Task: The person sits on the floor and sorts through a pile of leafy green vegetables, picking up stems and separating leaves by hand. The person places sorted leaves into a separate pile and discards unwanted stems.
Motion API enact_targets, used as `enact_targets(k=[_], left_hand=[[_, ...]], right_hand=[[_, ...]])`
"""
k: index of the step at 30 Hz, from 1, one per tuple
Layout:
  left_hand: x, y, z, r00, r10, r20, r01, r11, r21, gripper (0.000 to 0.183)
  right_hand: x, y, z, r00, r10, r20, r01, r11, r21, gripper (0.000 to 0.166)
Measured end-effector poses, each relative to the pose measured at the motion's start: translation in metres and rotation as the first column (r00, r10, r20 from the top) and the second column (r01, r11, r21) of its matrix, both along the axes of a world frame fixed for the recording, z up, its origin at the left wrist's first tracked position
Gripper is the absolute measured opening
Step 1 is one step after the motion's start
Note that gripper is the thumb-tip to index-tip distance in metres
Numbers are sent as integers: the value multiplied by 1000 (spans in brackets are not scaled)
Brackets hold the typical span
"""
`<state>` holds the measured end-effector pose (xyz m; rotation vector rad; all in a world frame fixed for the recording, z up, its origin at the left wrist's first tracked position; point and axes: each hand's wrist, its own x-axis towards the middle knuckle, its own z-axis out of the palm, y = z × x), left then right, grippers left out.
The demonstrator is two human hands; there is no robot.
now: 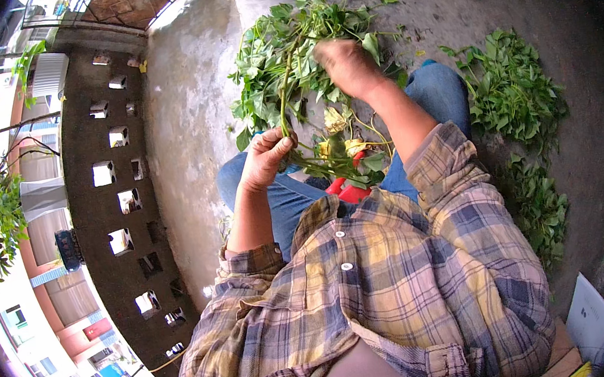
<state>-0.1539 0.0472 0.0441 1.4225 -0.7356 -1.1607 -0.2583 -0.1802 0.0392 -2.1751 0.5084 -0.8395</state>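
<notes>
My left hand (271, 156) pinches a long green vine stem (286, 91) between thumb and fingers. The stem rises from the fist into a large heap of cut leafy vines (256, 72) on the floor before me. Leafy vine ends (327, 166) trail from the same hand towards my lap. Over the right side of the heap is my right hand (347, 68), blurred and with the fingers curled. Whether it grips a leaf or stem cannot be made out. Yellowed leaves (334, 120) and thin stems lie between my knees, just beyond a red plastic object (355, 193).
To my right, a pile of leafy greens (512, 89) and a smaller pile (538, 208) lie on the concrete floor (189, 117). A pierced block wall (88, 205) runs along the left. A white flat object (588, 307) stands at the lower right.
</notes>
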Motion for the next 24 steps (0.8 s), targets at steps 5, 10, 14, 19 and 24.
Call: enact_targets(k=[5, 10, 14, 19, 24], left_hand=[[1, 11, 5, 996, 53, -68, -52, 998, 28, 21], [1, 6, 2, 994, 83, -67, -83, 997, -4, 21], [-4, -1, 6, 997, 31, -77, -32, 999, -2, 21], [-10, -7, 7, 989, -5, -150, 2, 1000, -16, 19], [-11, -8, 2, 985, 30, -171, -31, 1000, -4, 20]], right_hand=[[-21, -44, 7, 954, -296, -49, 300, 942, 150, 15], [-8, -12, -2, 944, 255, 210, -329, 786, 524, 20], [9, 28, -4, 821, 384, 422, -566, 643, 516, 14], [17, 47, -8, 774, 464, 430, -632, 529, 567, 14], [21, 43, -20, 929, 315, 197, -370, 826, 426, 18]])
